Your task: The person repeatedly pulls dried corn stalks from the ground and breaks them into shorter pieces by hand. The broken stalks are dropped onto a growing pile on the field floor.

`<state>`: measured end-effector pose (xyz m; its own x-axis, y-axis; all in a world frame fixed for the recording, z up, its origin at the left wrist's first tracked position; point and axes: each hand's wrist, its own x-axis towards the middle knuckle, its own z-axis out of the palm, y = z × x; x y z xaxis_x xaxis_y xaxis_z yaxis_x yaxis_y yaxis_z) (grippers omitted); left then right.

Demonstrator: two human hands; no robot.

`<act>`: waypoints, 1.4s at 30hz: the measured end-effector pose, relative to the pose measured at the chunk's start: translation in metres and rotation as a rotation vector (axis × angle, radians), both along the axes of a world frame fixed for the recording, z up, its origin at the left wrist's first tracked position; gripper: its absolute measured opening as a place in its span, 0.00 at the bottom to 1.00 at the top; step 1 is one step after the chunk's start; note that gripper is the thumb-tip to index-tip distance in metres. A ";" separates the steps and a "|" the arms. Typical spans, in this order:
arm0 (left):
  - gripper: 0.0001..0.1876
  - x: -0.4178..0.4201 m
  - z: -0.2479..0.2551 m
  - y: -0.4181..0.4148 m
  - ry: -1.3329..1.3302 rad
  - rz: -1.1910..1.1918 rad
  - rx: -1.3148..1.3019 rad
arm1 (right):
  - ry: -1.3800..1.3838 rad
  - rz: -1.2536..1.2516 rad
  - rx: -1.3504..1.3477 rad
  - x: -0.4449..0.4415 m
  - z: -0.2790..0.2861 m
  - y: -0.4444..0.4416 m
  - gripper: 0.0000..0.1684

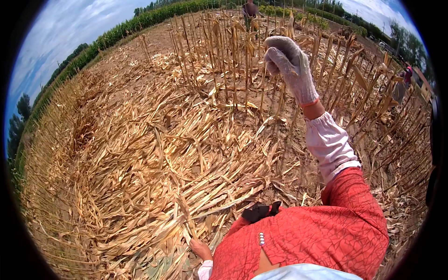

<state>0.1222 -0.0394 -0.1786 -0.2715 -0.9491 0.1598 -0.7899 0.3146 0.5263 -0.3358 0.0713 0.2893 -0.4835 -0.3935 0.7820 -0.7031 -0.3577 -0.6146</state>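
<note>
My right hand (285,61), in a pale knitted work glove with an orange cuff, is raised at the upper middle right with its fingers curled. It is beside or around a dry standing corn stalk (265,75); whether it grips the stalk is unclear. Low in the view, my bare left hand (201,249) touches a dry corn stalk with leaves (185,210), which leans over the litter; the fingers are partly hidden. Dry corn husks and leaves (210,164) cover the ground before me.
Dry standing stalks (231,63) rise ahead, more (378,91) lean at the right. A person (250,14) stands far ahead beyond the stalks, another (402,82) at the far right. A short stub (168,121) pokes from the litter. Green corn (115,33) borders the field.
</note>
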 end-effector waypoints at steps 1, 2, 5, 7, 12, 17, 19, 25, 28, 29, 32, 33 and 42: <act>0.08 -0.001 0.001 -0.002 -0.050 -0.006 -0.020 | -0.073 -0.044 0.145 0.007 -0.015 -0.006 0.12; 0.09 0.001 0.004 -0.002 -0.084 0.007 0.011 | -0.156 0.020 0.223 0.009 -0.037 -0.009 0.11; 0.10 -0.002 0.004 -0.008 -0.030 -0.090 0.164 | 0.131 -0.036 0.471 0.030 -0.095 -0.002 0.10; 0.11 0.004 0.000 -0.012 -0.043 -0.158 0.219 | 0.125 0.016 0.584 0.056 -0.132 -0.008 0.08; 0.10 -0.004 0.005 -0.019 -0.111 -0.296 0.227 | 0.181 0.165 0.932 0.090 -0.210 0.009 0.14; 0.10 -0.054 0.064 -0.036 -0.010 -0.362 0.073 | 0.138 0.225 1.069 0.090 -0.227 0.033 0.17; 0.10 -0.089 0.101 -0.039 0.028 -0.412 0.044 | 0.084 0.211 1.103 0.094 -0.216 0.034 0.18; 0.12 -0.173 0.204 -0.020 0.271 -0.710 -0.040 | -0.093 0.342 0.854 0.129 -0.194 0.007 0.33; 0.07 -0.203 0.222 -0.005 0.377 -0.979 -0.120 | -0.086 0.356 0.731 0.135 -0.182 0.004 0.32; 0.06 -0.208 0.229 0.001 0.542 -1.134 -0.184 | -0.138 0.389 0.660 0.136 -0.175 0.004 0.30; 0.04 -0.219 0.223 0.008 0.496 -1.114 -0.201 | -0.518 0.478 0.549 0.137 -0.176 0.005 0.22; 0.04 -0.223 0.218 0.009 0.499 -1.129 -0.184 | -0.527 0.465 0.550 0.135 -0.180 0.006 0.20; 0.06 -0.214 0.174 0.011 0.435 -1.111 0.205 | -0.519 0.323 0.670 0.115 -0.231 0.025 0.20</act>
